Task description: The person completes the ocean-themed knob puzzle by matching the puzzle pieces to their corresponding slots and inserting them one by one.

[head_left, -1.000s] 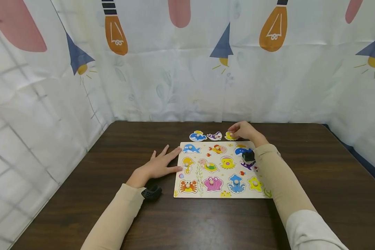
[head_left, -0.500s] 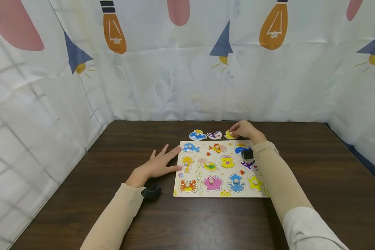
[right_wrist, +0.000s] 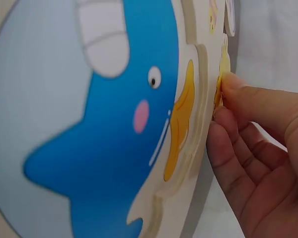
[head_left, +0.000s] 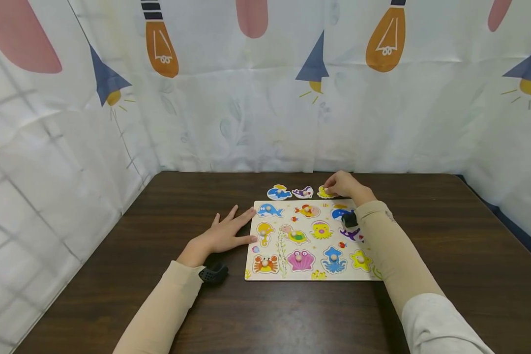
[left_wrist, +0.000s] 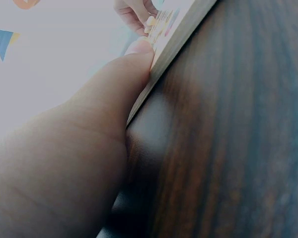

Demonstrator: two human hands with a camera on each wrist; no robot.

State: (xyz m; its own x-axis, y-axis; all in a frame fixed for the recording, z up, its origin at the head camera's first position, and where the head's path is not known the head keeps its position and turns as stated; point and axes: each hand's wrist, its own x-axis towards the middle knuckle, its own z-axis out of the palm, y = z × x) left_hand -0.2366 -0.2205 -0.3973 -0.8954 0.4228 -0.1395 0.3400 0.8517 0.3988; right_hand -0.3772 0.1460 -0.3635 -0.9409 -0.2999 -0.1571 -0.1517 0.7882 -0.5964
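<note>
The wooden sea-animal knob puzzle board (head_left: 287, 276) lies flat on the dark table. My left hand (head_left: 221, 236) spreads its fingers at the board's left edge, with fingertips and thumb touching it. Beyond the far edge, my right hand (head_left: 347, 187) pinches a yellow puzzle piece (head_left: 324, 192) between thumb and fingers; in the right wrist view the yellow piece (right_wrist: 223, 64) shows partly behind the thumb. Left of it lie a purple-and-white piece (head_left: 303, 192) and a blue whale piece (head_left: 279, 192). A blue whale recess (right_wrist: 104, 148) fills the right wrist view. My right forearm hides the board's right side.
Knobbed pieces sit in the board, among them a crab (head_left: 266, 264), a pink shell (head_left: 300, 260), a blue squid (head_left: 334, 259) and a star (head_left: 361, 260). A printed white curtain (head_left: 256, 123) hangs behind the table (head_left: 265, 314).
Nearly nothing differs. My right hand stays at the yellow piece with only a slight shift, and my left hand keeps its place at the board's edge.
</note>
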